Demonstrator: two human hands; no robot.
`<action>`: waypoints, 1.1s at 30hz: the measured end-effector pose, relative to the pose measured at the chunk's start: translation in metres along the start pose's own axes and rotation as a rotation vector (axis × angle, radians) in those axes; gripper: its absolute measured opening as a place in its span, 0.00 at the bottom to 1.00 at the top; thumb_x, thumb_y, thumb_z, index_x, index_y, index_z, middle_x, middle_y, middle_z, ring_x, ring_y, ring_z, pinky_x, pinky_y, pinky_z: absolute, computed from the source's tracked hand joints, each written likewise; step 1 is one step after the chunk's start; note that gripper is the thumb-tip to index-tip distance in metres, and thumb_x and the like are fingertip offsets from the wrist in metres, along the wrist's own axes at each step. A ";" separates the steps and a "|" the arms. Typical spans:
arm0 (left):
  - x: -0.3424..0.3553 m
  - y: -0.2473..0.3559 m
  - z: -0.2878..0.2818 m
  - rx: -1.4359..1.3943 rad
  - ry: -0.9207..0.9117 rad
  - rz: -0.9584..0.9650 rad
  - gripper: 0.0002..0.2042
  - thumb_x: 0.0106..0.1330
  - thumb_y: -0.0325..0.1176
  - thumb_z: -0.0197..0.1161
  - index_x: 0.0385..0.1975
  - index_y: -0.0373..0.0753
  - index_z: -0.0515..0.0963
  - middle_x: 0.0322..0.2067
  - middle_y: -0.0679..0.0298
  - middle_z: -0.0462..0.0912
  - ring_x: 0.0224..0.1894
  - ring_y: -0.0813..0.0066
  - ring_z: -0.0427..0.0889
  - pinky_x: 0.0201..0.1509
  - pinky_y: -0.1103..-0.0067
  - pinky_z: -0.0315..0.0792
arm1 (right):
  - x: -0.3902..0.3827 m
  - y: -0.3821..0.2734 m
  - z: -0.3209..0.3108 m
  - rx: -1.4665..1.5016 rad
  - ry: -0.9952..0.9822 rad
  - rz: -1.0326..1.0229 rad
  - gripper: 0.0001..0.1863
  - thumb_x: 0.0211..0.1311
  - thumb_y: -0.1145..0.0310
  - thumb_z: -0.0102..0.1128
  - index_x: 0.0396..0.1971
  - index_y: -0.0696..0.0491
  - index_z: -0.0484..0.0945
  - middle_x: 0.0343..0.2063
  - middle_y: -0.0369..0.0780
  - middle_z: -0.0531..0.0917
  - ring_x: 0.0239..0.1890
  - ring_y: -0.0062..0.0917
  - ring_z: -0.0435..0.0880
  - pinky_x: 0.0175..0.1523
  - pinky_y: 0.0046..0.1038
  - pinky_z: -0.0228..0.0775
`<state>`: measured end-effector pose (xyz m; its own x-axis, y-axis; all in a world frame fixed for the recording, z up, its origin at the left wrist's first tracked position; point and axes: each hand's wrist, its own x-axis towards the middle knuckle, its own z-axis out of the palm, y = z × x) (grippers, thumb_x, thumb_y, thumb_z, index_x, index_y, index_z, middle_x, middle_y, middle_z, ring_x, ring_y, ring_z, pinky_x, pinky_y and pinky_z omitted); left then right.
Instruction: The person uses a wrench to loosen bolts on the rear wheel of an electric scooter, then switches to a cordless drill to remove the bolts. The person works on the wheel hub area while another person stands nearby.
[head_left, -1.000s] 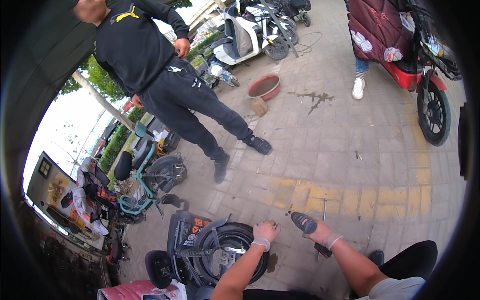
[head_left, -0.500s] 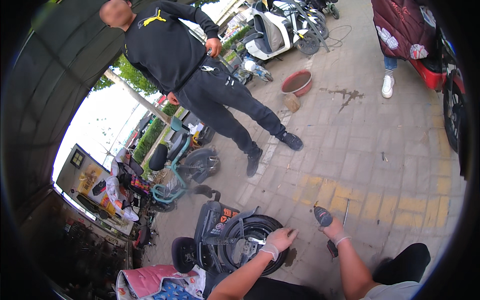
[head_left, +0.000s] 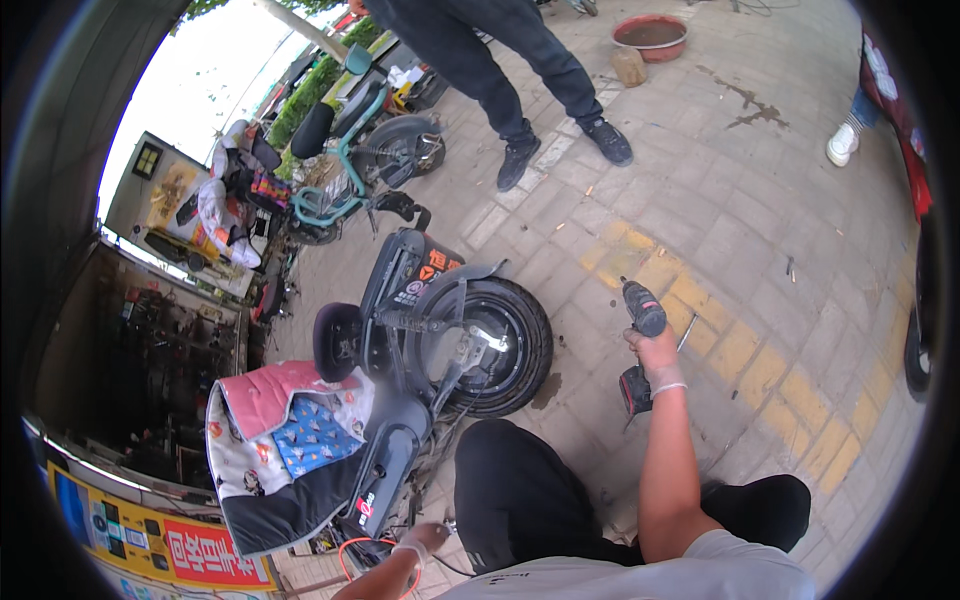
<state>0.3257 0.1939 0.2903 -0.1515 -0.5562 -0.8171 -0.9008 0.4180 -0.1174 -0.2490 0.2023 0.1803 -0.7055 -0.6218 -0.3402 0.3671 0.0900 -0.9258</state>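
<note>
My right hand (head_left: pixel 655 350), in a thin glove, is closed round the grip of a cordless drill (head_left: pixel 643 306). The drill's battery end hangs below the fist, and its nose points away from me over the paving. In front of me to the left is an electric scooter (head_left: pixel 393 445) with its black-tyred wheel (head_left: pixel 537 345) toward the middle. My left hand (head_left: pixel 428 538) is low beside the scooter's body, close to an orange cable (head_left: pixel 350 562). Its fingers are partly hidden, so what it holds, if anything, does not show.
A person in dark trousers (head_left: pixel 490 60) stands beyond the scooter. A red basin (head_left: pixel 650 38) and a block (head_left: pixel 629 68) are farther off. A thin metal rod (head_left: pixel 688 331) lies right of the drill. A teal bike (head_left: pixel 345 180) stands at left, a padded cover (head_left: pixel 290 510) nearer.
My left hand has left the wheel and dropped down beside the scooter's body. My right hand still holds the drill, now turned more lengthwise. The view has tilted downward.
</note>
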 end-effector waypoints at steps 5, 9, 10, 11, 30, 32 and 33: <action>-0.004 0.000 0.068 -0.361 -0.246 -0.239 0.23 0.70 0.49 0.46 0.50 0.41 0.82 0.50 0.49 0.82 0.54 0.52 0.80 0.60 0.65 0.72 | 0.002 0.000 -0.003 0.008 0.031 -0.002 0.11 0.48 0.75 0.68 0.32 0.57 0.79 0.21 0.35 0.79 0.20 0.20 0.77 0.26 0.25 0.68; 0.017 0.035 0.002 -0.520 -0.065 -0.188 0.22 0.70 0.48 0.47 0.50 0.41 0.82 0.50 0.50 0.83 0.53 0.53 0.81 0.60 0.66 0.72 | 0.008 0.005 -0.001 0.007 0.037 0.018 0.16 0.46 0.76 0.67 0.38 0.58 0.79 0.25 0.36 0.81 0.23 0.22 0.79 0.30 0.26 0.71; 0.021 0.045 -0.020 -0.554 -0.016 -0.161 0.22 0.70 0.48 0.47 0.50 0.40 0.82 0.50 0.50 0.83 0.53 0.54 0.81 0.59 0.66 0.72 | 0.010 0.007 0.000 -0.004 0.035 0.050 0.20 0.45 0.76 0.67 0.43 0.59 0.79 0.29 0.37 0.82 0.25 0.23 0.81 0.33 0.27 0.73; 0.023 0.055 -0.041 -0.588 0.029 -0.136 0.22 0.70 0.48 0.47 0.50 0.40 0.82 0.50 0.50 0.83 0.53 0.54 0.81 0.59 0.67 0.72 | 0.011 0.008 0.000 0.016 0.021 0.033 0.20 0.45 0.76 0.68 0.43 0.59 0.79 0.29 0.37 0.82 0.26 0.23 0.81 0.33 0.27 0.73; 0.064 0.127 -0.221 -0.717 0.185 0.153 0.20 0.71 0.44 0.50 0.50 0.37 0.81 0.48 0.54 0.83 0.50 0.61 0.82 0.58 0.71 0.72 | 0.001 0.009 -0.025 -0.010 0.007 0.032 0.34 0.42 0.70 0.74 0.56 0.55 0.76 0.47 0.46 0.85 0.50 0.34 0.84 0.56 0.32 0.74; 0.082 0.130 -0.232 -0.739 0.179 0.152 0.19 0.71 0.43 0.50 0.50 0.37 0.81 0.48 0.54 0.83 0.49 0.62 0.82 0.57 0.71 0.72 | -0.004 0.008 -0.032 -0.120 0.020 -0.161 0.24 0.47 0.68 0.73 0.47 0.58 0.79 0.32 0.42 0.85 0.32 0.27 0.84 0.40 0.31 0.77; 0.090 0.133 -0.238 -0.748 0.177 0.151 0.19 0.71 0.43 0.50 0.50 0.37 0.81 0.48 0.54 0.83 0.49 0.63 0.82 0.57 0.72 0.72 | -0.005 0.007 -0.033 -0.218 0.056 -0.106 0.26 0.47 0.68 0.73 0.49 0.58 0.78 0.34 0.42 0.85 0.32 0.28 0.84 0.42 0.31 0.77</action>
<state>0.0956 0.0283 0.3355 -0.3002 -0.6645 -0.6843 -0.8906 -0.0618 0.4507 -0.2627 0.2313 0.1697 -0.7675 -0.5934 -0.2425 0.1542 0.1963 -0.9683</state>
